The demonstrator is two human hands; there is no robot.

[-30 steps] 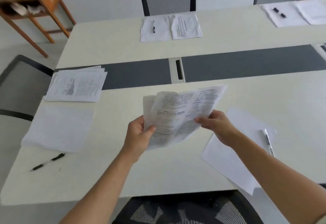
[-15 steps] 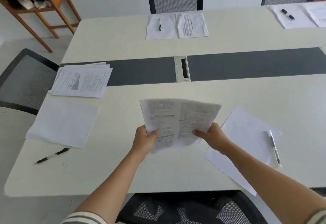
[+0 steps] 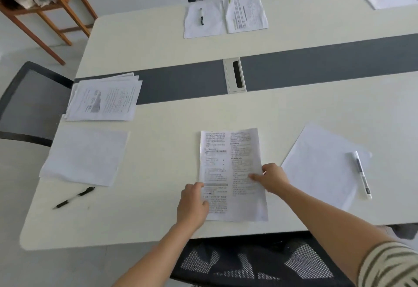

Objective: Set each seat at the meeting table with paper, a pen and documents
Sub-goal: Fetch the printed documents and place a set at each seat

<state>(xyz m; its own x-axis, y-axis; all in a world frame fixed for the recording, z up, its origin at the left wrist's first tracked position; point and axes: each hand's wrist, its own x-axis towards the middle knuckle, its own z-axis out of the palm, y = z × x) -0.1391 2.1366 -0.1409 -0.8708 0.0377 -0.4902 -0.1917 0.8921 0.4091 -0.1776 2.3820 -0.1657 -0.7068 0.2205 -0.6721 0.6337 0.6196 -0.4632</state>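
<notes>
Document: the printed document (image 3: 233,157) is lying flat on the table (image 3: 158,37) at the near seat, two columns of dense text facing up.
Left hand (image 3: 192,203): pinching its left edge.
Right hand (image 3: 273,178): gripping its right edge, thumb lying on the print.
Right side: a skewed blank sheet (image 3: 316,166) is carrying a white pen (image 3: 362,174).
Left side: a second sheet (image 3: 83,155), a black pen (image 3: 74,197) and a paper stack (image 3: 104,97) are lying well apart.

Printed document (image 3: 228,151) lies flat beside blank paper (image 3: 316,173) bearing pen (image 3: 361,174)
</notes>
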